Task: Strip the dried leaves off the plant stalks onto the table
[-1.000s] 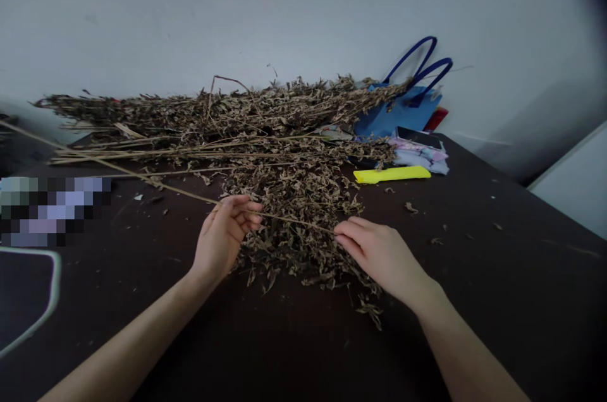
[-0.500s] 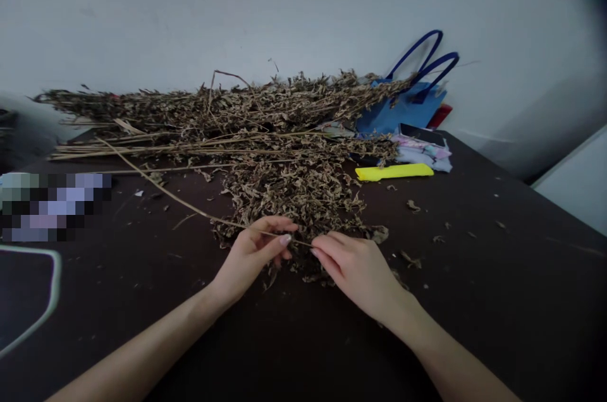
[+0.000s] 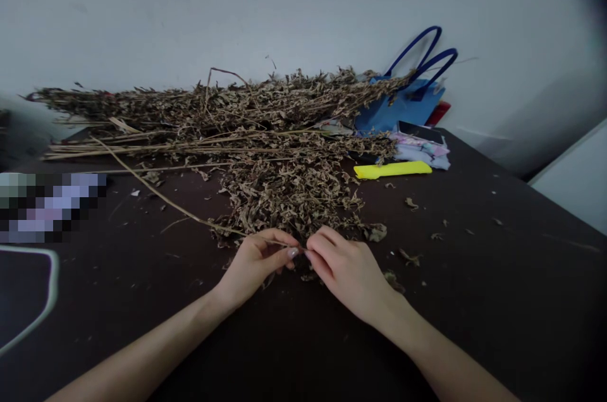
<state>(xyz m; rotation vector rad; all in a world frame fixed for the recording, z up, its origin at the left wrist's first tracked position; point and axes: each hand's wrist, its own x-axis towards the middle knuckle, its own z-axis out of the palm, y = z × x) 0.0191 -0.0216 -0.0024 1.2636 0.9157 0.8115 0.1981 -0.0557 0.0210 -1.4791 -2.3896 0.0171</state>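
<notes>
A long, thin dried stem [image 3: 171, 203] slants from the upper left down to my hands. My left hand [image 3: 258, 263] is closed on it, thumb and fingers pinched near its end. Close beside it, my right hand [image 3: 348, 269] is also closed, fingertips pinching the stem's tip; whether a leaf is in that pinch is hidden. Just beyond both hands lies a loose heap of crumpled dried leaves [image 3: 289, 196], partly covered by my fingers.
Dried leafy stalks [image 3: 227, 102] lie in a long bundle along the wall. A blue bag [image 3: 403, 105] with dark handles, a phone [image 3: 420, 131] on patterned cloth and a yellow strip [image 3: 393, 169] are at right. A pale cord [image 3: 54, 282] curves at left.
My left hand has slid along the stem towards my right hand and closed its pinch, so the fingertips nearly meet. Both hands sit slightly lower in view.
</notes>
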